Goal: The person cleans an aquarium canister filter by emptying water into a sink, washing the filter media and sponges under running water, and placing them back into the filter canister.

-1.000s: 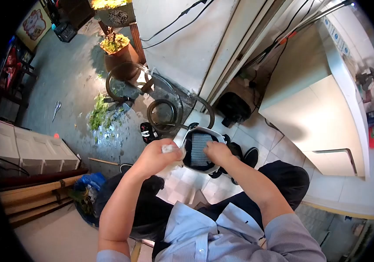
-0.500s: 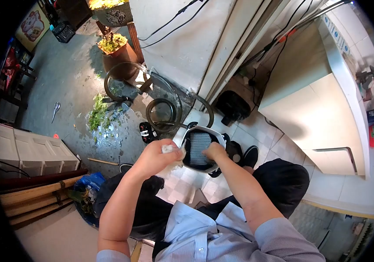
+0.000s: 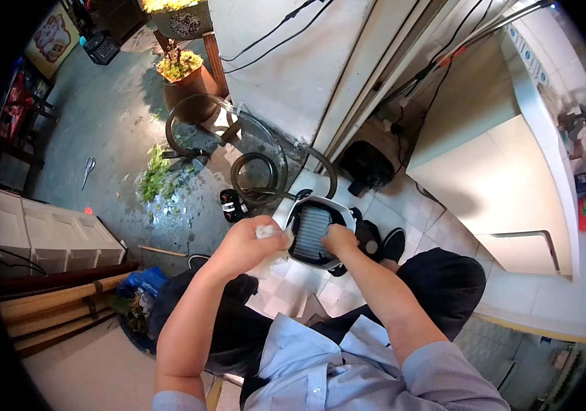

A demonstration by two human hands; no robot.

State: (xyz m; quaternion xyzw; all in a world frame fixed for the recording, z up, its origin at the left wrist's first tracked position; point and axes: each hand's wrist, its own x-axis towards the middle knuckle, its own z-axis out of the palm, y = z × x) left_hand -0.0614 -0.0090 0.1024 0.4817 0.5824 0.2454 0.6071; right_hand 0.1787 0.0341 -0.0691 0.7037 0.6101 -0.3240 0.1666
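A white-rimmed, dark-lined container (image 3: 312, 233) with a grey mesh-like panel inside is held between my knees' space, above the tiled floor. Closed round a crumpled whitish cloth (image 3: 270, 236), my left hand (image 3: 252, 248) is at the container's left side. My right hand (image 3: 341, 241) is at its right rim, fingers bent inward over the inside; its fingertips and anything between them are too small to make out.
A coiled dark hose (image 3: 255, 179) lies beyond the container. Wet green scraps (image 3: 159, 179) and scissors (image 3: 88, 172) are on the grey floor. A potted plant (image 3: 186, 85), black object (image 3: 367, 168), white drawers (image 3: 53, 233) and pale cabinet (image 3: 505, 185) stand around.
My right hand has moved slightly outward to the container's right rim, and the container has tilted a little. My left hand keeps its place with the cloth.
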